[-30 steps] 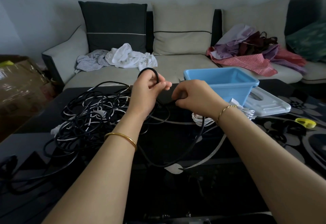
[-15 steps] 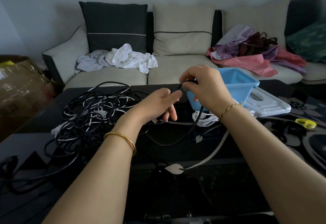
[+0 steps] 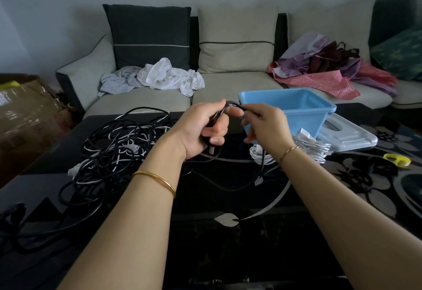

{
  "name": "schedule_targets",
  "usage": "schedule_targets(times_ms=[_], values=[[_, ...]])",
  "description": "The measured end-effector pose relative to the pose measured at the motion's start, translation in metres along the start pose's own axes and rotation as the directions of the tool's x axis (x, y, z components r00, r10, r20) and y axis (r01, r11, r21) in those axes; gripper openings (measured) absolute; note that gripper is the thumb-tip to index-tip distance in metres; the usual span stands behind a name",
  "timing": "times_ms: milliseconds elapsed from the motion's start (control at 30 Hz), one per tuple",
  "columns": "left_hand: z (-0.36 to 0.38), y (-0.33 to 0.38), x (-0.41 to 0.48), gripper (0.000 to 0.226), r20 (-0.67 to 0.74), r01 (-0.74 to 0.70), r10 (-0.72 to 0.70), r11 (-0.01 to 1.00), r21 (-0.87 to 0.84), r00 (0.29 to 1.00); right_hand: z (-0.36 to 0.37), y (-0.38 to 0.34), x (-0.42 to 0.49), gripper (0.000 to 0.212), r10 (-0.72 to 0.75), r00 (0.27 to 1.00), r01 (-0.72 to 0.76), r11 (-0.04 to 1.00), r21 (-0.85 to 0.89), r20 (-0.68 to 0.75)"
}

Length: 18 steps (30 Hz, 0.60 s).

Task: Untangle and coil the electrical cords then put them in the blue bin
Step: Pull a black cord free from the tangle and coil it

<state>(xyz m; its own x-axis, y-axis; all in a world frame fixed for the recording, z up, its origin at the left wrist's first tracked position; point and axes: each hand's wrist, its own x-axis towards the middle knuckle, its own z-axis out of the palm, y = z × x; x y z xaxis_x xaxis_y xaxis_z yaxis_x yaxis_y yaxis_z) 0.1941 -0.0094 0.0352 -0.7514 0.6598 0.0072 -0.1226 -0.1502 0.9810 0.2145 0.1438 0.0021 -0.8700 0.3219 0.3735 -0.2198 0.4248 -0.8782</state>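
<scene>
- Worktop (image 3: 228, 255): dark, patterned; near edge bare of cords.
- Left hand (image 3: 203, 127): closed round a small black cord (image 3: 230, 104) coil, plug end hanging below the palm.
- Right hand (image 3: 266, 125): pinches the same cord just beside the left; its free run drops down and leftward across the worktop, so the next loop feeds from the right.
- Tangle (image 3: 114, 152): one black-and-white heap, left of both hands; cords uncountable.
- White coiled cords (image 3: 315, 148): at least one bundle, against the bin.
- Blue bin (image 3: 308, 111): one, behind the right hand, the nearer.
</scene>
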Motion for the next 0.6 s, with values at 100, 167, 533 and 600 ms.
schedule_targets(times_ms=[100,167,533,600], values=[[0.002,0.004,0.003,0.04,0.004,-0.046,0.048,0.98,-0.195,0.999,0.018,0.004,-0.012,0.031,0.149,0.975,-0.176,0.971,0.162,0.165],[0.0,0.005,0.005,0.04,-0.031,-0.098,0.093,0.949,-0.3,0.995,0.026,0.005,-0.021,0.031,0.164,0.946,-0.214,0.964,0.161,0.278],[-0.016,-0.001,0.013,0.02,-0.385,-0.295,0.124,0.856,-0.425,0.915,0.024,-0.025,-0.036,0.033,0.225,0.66,-0.071,0.969,-0.238,0.717],[-0.016,-0.004,0.017,0.023,-0.465,-0.334,0.157,0.883,-0.329,0.871,0.018,-0.035,-0.033,0.031,0.212,0.662,-0.024,0.964,-0.263,0.718]])
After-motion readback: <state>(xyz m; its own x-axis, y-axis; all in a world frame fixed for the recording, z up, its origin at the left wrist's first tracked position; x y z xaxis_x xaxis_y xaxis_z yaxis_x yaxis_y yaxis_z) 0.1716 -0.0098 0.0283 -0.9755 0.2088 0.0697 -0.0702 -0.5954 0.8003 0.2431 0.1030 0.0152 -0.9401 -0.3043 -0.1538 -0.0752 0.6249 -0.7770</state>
